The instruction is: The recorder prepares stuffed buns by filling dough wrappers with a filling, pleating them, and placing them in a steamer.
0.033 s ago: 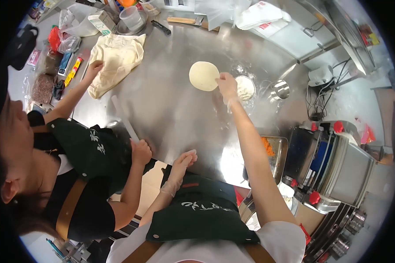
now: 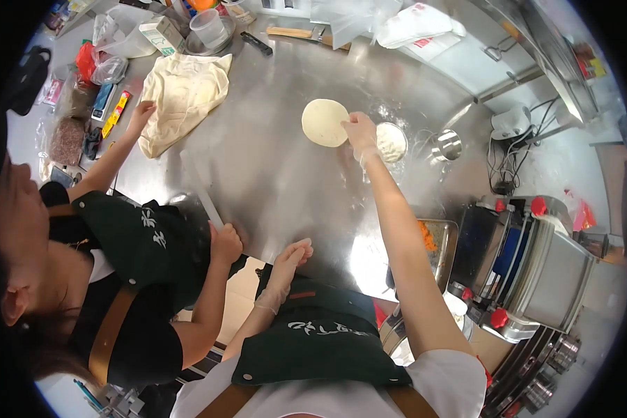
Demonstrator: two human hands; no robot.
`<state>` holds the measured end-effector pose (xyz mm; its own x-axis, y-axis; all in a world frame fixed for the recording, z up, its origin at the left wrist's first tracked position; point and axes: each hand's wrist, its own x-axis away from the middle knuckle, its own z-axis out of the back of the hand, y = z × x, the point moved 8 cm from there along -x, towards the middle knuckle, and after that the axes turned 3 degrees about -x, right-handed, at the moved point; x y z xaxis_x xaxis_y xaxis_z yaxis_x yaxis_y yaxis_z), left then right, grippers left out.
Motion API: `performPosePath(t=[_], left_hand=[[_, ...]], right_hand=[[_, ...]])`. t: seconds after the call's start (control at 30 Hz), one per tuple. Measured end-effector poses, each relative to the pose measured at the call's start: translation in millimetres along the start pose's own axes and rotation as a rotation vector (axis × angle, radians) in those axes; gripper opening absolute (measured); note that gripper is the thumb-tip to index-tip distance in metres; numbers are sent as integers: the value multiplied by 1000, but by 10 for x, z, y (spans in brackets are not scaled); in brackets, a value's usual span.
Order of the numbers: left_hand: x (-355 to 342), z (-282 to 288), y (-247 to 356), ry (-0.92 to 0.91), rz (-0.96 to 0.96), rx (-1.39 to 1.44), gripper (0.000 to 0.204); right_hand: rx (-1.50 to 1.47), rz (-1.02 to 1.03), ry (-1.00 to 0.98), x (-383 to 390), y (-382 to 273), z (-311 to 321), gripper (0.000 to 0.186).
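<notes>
A flat round of pale dough [image 2: 324,124] lies on the steel worktable [image 2: 272,167]. At its right edge my right hand [image 2: 361,131], in a clear glove, has thumb and fingers closed on the rim. Close beside that hand, on the right, sits a round container of white flour [image 2: 392,143]. My left hand [image 2: 290,261], also gloved, is at the table's front edge in front of my apron. Its fingers are curled together, and nothing shows in them.
At left, a co-worker's hand [image 2: 224,244] grips a pale rod [image 2: 207,205]; their other hand touches a cream cloth [image 2: 184,101]. A metal cup [image 2: 446,144] stands right of the flour. Near my right arm are a tray with orange shreds [image 2: 439,244] and a steel machine [image 2: 547,272].
The co-worker's far hand has shifted slightly left on the cloth. My hands keep the same pose, and the whole view has moved very little.
</notes>
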<state>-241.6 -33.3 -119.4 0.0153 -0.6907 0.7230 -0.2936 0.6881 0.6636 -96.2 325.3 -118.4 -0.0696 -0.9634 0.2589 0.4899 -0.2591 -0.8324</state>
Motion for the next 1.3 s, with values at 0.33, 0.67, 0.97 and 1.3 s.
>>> performPosePath(t=[0.33, 0.67, 0.97, 1.3], left_hand=[[-614, 111, 374, 86, 11, 121, 34], [-1509, -427, 942, -57, -68, 388, 38], [-1770, -1140, 992, -306, -220, 1043, 43], [-723, -1847, 727, -391, 28, 1020, 49]], right_hand=[[482, -135, -150, -771, -47, -370, 36], [118, 26, -207, -360, -238, -482, 37], [-833, -58, -173, 1287, -828, 332, 36], [-653, -251, 93, 2251, 518, 1547, 26]])
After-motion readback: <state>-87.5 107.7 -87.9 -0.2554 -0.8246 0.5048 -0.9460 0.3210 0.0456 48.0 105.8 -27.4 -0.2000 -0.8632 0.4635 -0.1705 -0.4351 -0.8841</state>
